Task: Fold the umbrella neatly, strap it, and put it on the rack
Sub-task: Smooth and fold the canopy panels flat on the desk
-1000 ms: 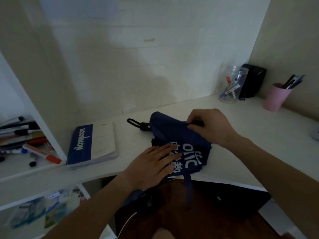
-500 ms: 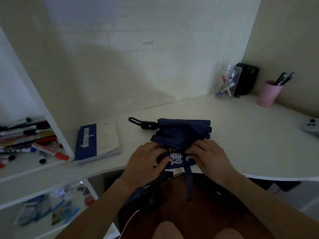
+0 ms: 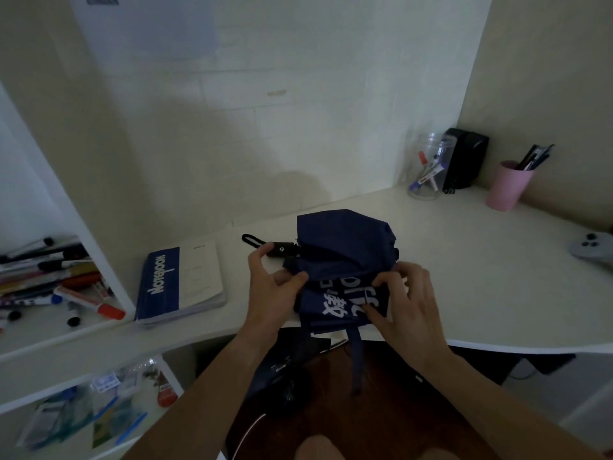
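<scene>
A dark blue folding umbrella [image 3: 345, 247] with white lettering lies collapsed on the white desk [image 3: 481, 267], near its front edge. Its black handle [image 3: 282, 250] with a wrist loop points left. My left hand [image 3: 270, 287] grips the umbrella at the handle end, thumb over the fabric and fingers by the handle. My right hand [image 3: 403, 300] pinches the lettered canopy fabric on the right side. The umbrella's blue strap [image 3: 356, 360] hangs down over the desk edge.
A blue and white notebook [image 3: 180, 282] lies left of the umbrella. Shelves at the left [image 3: 49, 330] hold several markers. At the back right stand a clear jar [image 3: 428, 171], a black box [image 3: 466, 157] and a pink pen cup [image 3: 507, 185]. A grey controller [image 3: 593, 247] lies far right.
My left hand moved from the lettered fabric up to the handle end and now grips it. My right hand shifted slightly right on the canopy. The fabric bulges higher at the back.
</scene>
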Demonstrator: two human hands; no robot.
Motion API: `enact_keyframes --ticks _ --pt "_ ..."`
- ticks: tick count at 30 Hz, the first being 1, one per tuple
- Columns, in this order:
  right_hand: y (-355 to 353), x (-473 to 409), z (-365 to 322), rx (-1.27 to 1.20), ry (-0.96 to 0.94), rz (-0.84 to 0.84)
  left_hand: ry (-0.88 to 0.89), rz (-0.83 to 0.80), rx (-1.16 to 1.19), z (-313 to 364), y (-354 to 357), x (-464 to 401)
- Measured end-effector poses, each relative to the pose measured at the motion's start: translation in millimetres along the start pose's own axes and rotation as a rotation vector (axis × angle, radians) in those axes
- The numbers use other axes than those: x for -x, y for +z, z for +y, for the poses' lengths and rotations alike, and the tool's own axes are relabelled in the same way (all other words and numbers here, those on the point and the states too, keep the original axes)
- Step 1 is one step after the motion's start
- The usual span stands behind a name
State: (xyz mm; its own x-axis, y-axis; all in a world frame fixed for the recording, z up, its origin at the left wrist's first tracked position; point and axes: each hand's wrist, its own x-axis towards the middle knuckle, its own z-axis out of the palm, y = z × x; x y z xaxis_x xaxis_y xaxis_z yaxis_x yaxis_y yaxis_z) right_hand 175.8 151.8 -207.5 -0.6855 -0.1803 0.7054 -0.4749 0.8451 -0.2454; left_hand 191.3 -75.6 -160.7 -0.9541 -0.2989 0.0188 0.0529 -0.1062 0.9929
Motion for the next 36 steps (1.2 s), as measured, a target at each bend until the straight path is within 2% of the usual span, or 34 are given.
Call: enact_keyframes --ticks 5,7,9,12,14,17,22,25,29,33,36 --pt "9.0 3.5 11.7 -0.048 -0.061 -0.122 0.013 -0.080 -0.247 18.3 -1.2 -8.9" --pt "7.2 0.3 15.4 -0.062 -0.054 -0.145 0.074 -0.063 -0.370 26.8 0.1 -10.2" --pt "4.0 -4.0 18.5 -0.037 -0.136 -0.147 0.147 -0.064 -0.461 32.3 0.6 -12.4" --pt "0.7 -5.5 22.9 0.028 -0.335 -0.182 0.177 -0.137 -0.238 40.7 2.7 -11.9" --pt "-1.0 -2.8 25.1 -0.016 -0.344 -0.238 0.175 -0.202 -0.099 41.5 2.7 -12.3" --pt "-5.7 -1.2 25.7 -0.089 -0.280 -0.299 0.172 -0.242 -0.057 35.7 4.6 -12.2" --pt "-17.3 -5.3 20.8 -0.284 0.004 -0.320 -0.041 -0.153 0.083 28.4 11.6 -17.2" --pt "-14.4 -14.3 22.8 -0.372 0.105 -0.296 -0.100 -0.037 -0.056 21.8 13.0 -21.9" --pt "-11.2 -27.2 21.1 -0.309 0.090 -0.352 -0.103 -0.021 -0.179 8.7 11.0 -33.8" --pt "-6.4 -27.2 20.0 -0.201 -0.016 -0.433 0.007 0.044 -0.468 -11.7 4.8 -54.1" --pt "1.8 -22.0 26.7 -0.115 -0.079 -0.485 0.100 0.028 -0.669 -24.0 5.7 -57.8"
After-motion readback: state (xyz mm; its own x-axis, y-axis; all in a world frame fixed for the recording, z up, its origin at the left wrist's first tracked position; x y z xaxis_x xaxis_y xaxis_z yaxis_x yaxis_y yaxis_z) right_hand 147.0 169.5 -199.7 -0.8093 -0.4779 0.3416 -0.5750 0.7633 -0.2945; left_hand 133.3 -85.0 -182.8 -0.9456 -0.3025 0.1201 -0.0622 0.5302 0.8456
